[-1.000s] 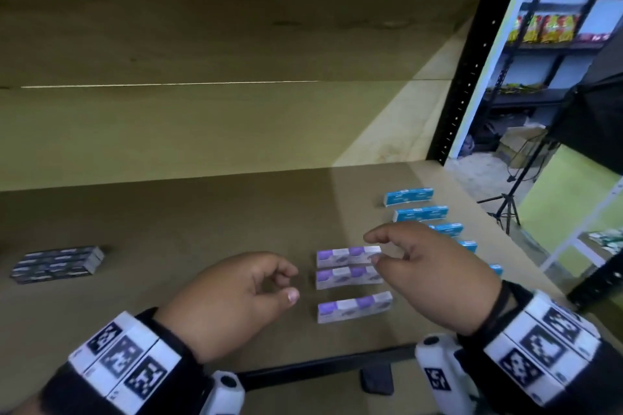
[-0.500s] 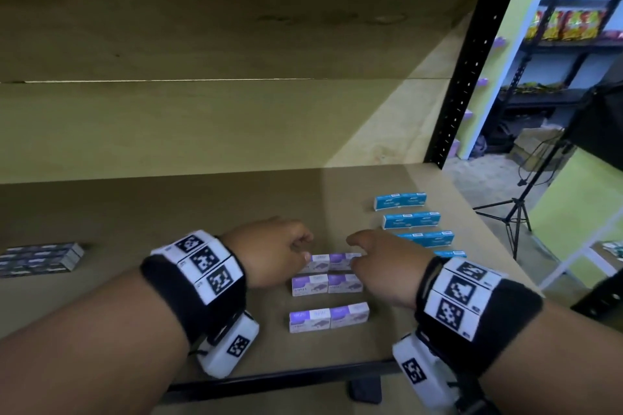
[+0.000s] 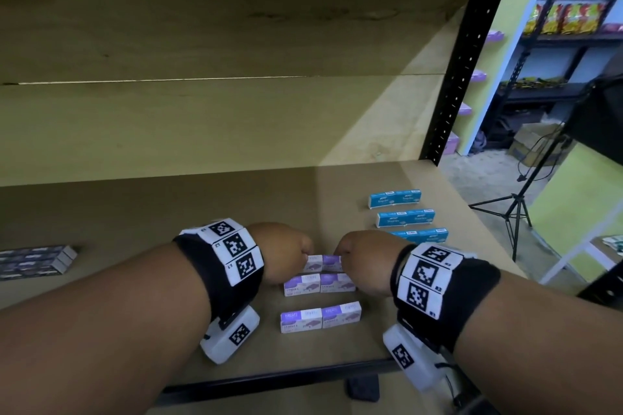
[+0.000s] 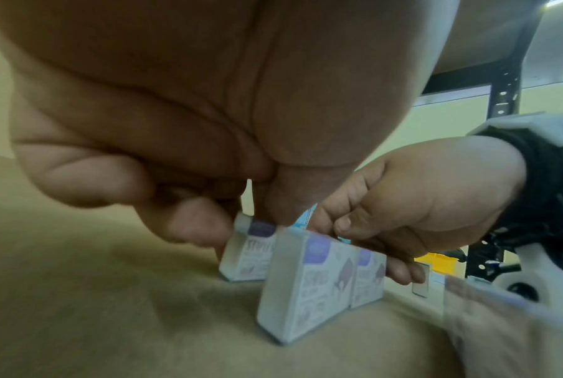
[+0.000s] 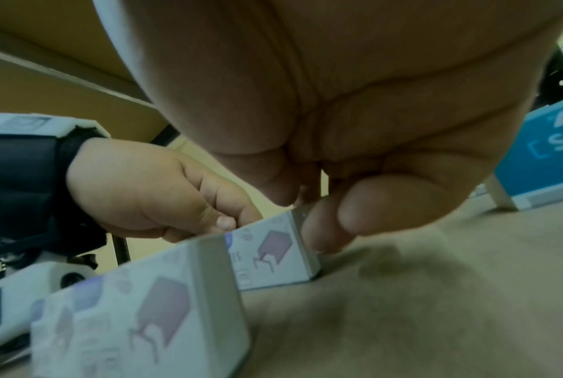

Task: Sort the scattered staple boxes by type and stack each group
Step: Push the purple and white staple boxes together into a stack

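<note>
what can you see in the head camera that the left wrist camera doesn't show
Only the head view shows the dark staple boxes stacked far left, the row of blue staple boxes and the nearest purple staple box row. Only the left wrist view shows the left hand's fingers curled at the box's end. Both show the left hand and right hand gripping the farthest purple staple box row.

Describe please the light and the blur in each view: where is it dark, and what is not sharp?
Head view: a slanted bright patch lights the right of the shelf; its left side with the dark boxes is dim. Left wrist view: the palm fills the top, and the purple boxes are smeared. Right wrist view: the nearest purple box is blurred, with a soft shadow under the fingers.
</note>
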